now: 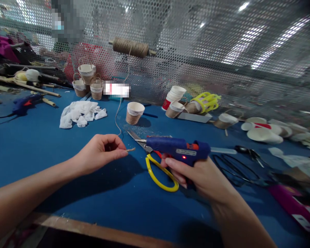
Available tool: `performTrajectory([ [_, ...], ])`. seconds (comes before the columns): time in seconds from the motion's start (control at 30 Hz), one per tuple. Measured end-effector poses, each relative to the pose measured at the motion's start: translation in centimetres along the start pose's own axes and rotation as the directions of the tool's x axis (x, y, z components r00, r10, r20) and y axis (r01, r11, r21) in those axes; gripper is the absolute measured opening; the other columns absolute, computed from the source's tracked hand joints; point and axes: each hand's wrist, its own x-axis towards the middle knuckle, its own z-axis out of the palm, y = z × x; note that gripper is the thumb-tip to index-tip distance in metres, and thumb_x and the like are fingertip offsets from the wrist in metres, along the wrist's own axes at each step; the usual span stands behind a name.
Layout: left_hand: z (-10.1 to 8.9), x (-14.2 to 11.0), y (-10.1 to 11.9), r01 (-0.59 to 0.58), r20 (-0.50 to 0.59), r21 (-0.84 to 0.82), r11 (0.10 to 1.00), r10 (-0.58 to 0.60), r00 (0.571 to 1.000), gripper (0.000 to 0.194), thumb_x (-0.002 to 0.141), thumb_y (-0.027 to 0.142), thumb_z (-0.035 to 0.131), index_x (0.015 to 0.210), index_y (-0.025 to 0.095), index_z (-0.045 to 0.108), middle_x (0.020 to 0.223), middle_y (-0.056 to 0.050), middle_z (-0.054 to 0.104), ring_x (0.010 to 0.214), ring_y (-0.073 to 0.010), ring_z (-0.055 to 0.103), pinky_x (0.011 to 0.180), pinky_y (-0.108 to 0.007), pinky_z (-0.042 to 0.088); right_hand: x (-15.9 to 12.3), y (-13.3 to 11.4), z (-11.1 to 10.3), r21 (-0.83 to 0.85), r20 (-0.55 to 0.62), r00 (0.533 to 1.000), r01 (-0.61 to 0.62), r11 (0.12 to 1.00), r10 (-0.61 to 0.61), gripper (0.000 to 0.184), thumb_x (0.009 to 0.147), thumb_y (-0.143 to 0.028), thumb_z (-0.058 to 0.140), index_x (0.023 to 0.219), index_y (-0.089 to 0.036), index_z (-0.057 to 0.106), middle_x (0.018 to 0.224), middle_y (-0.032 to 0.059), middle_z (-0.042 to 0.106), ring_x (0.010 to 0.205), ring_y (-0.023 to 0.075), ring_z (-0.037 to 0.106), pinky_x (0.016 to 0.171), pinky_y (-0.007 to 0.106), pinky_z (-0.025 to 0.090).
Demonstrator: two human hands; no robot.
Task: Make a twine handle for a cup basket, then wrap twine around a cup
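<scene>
Between the thumb and fingers of my left hand (105, 151) is pinched a length of jute twine (130, 150), its short end sticking out to the right. My right hand (193, 170) is wrapped around a blue hot glue gun (167, 146) with a lit red light and a clear glue stick (223, 150) in its back. The metal nozzle points left, just above and right of the twine end, apart from it. Beneath the gun lie scissors with yellow handles (161, 186), partly hidden by it. A twine-wrapped paper cup (133, 119) with a white rim stands upright behind them.
A twine spool (130, 47) hangs on the perforated metal panel. Crumpled white fabric (79, 113) and small handled baskets (86, 74) are at back left. Another glue gun (27, 103) lies far left. Stacked paper cups (177, 93) and black cables (232, 168) are on the right.
</scene>
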Motion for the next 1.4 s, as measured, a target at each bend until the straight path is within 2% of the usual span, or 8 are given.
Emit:
performTrajectory([
  [0.1, 0.0, 0.0, -0.2, 0.003, -0.025, 0.053, 0.999, -0.001, 1.0, 0.018, 0.07, 0.03, 0.059, 0.067, 0.014, 0.053, 0.052, 0.006, 0.045, 0.046, -0.0062, 0.038, 0.043, -0.019, 0.028, 0.5, 0.3, -0.2, 0.141, -0.065, 0.998, 0.018, 0.99, -0.008, 0.022, 0.071, -0.034, 0.061, 0.08, -0.016, 0.056, 0.039, -0.0079, 0.042, 0.035, 0.0062, 0.035, 0.035, 0.02, 0.028],
  [0.2, -0.1, 0.0, -0.5, -0.051, -0.052, 0.145, 0.988, 0.059, 0.997, 0.017, 0.073, 0.031, 0.056, 0.07, 0.015, 0.053, 0.054, 0.005, 0.047, 0.047, -0.0063, 0.038, 0.043, -0.019, 0.029, 1.5, 1.0, -1.1, 0.203, -0.238, 0.971, 0.055, 0.978, -0.005, 0.019, 0.068, -0.032, 0.064, 0.068, -0.015, 0.055, 0.04, -0.0055, 0.045, 0.038, 0.0061, 0.038, 0.04, 0.02, 0.032],
  [0.37, -0.5, 0.1, -0.9, -0.179, -0.069, 0.345, 0.921, 0.215, 0.974, 0.015, 0.078, 0.028, 0.05, 0.076, 0.014, 0.056, 0.064, 0.001, 0.054, 0.055, -0.0083, 0.044, 0.05, -0.021, 0.035, 4.3, 3.7, -3.1, 0.036, -0.577, 0.813, -0.075, 0.997, 0.082, 0.026, 0.063, -0.04, 0.063, 0.068, -0.015, 0.056, 0.065, 0.0042, 0.061, 0.055, 0.012, 0.054, 0.049, 0.024, 0.044],
  [0.6, -0.9, 0.2, -0.9, -0.276, -0.086, 0.463, 0.842, 0.353, 0.932, 0.012, 0.08, 0.019, 0.046, 0.084, 0.014, 0.057, 0.074, -0.003, 0.059, 0.063, -0.0111, 0.051, 0.057, -0.023, 0.04, 6.6, 7.2, -5.2, -0.28, -0.636, 0.767, -0.332, 0.901, 0.085, 0.03, 0.077, -0.039, 0.049, 0.06, -0.015, 0.055, 0.049, 0.0051, 0.057, 0.043, 0.0147, 0.053, 0.048, 0.028, 0.041],
  [0.8, -0.8, 0.2, -0.9, -0.324, -0.092, 0.515, 0.793, 0.427, 0.899, 0.011, 0.08, 0.015, 0.048, 0.082, 0.014, 0.058, 0.077, -0.005, 0.06, 0.066, -0.0124, 0.052, 0.059, -0.024, 0.042, 7.4, 7.8, -6.1, -0.51, -0.663, 0.748, -0.484, 0.711, 0.033, 0.034, 0.08, -0.039, 0.046, 0.067, -0.012, 0.062, 0.075, 0.0192, 0.065, 0.081, 0.0316, 0.061, 0.067, 0.036, 0.042],
  [0.97, -0.6, 0.3, -1.1, -0.353, -0.084, 0.528, 0.773, 0.461, 0.884, 0.016, 0.083, 0.017, 0.044, 0.083, 0.014, 0.06, 0.079, -0.006, 0.061, 0.067, -0.0131, 0.054, 0.061, -0.026, 0.043, 7.4, 8.6, -5.8, -0.598, -0.669, 0.743, -0.514, 0.615, -0.029, 0.036, 0.079, -0.038, 0.046, 0.079, -0.007, 0.066, 0.086, 0.0242, 0.064, 0.093, 0.0351, 0.056, 0.076, 0.039, 0.039],
  [1.17, -0.7, 0.3, -0.9, -0.352, -0.082, 0.524, 0.776, 0.457, 0.886, 0.018, 0.083, 0.018, 0.042, 0.082, 0.014, 0.06, 0.073, -0.006, 0.062, 0.064, -0.0134, 0.054, 0.059, -0.025, 0.042, 6.4, 8.3, -5.7, -0.611, -0.691, 0.71, -0.474, 0.634, -0.135, 0.035, 0.075, -0.037, 0.049, 0.09, -0.01, 0.064, 0.093, 0.0207, 0.061, 0.095, 0.0328, 0.053, 0.079, 0.04, 0.038],
  [1.4, -0.7, 0.2, -1.2, -0.313, -0.06, 0.517, 0.797, 0.398, 0.915, 0.024, 0.085, 0.022, 0.037, 0.081, 0.014, 0.06, 0.06, -0.002, 0.058, 0.05, -0.0096, 0.046, 0.05, -0.021, 0.036, 5.8, 6.7, -3.9, -0.553, -0.679, 0.714, -0.344, 0.759, -0.171, 0.019, 0.069, -0.036, 0.051, 0.071, -0.018, 0.055, 0.071, 0.0085, 0.062, 0.066, 0.0216, 0.056, 0.061, 0.032, 0.041],
])
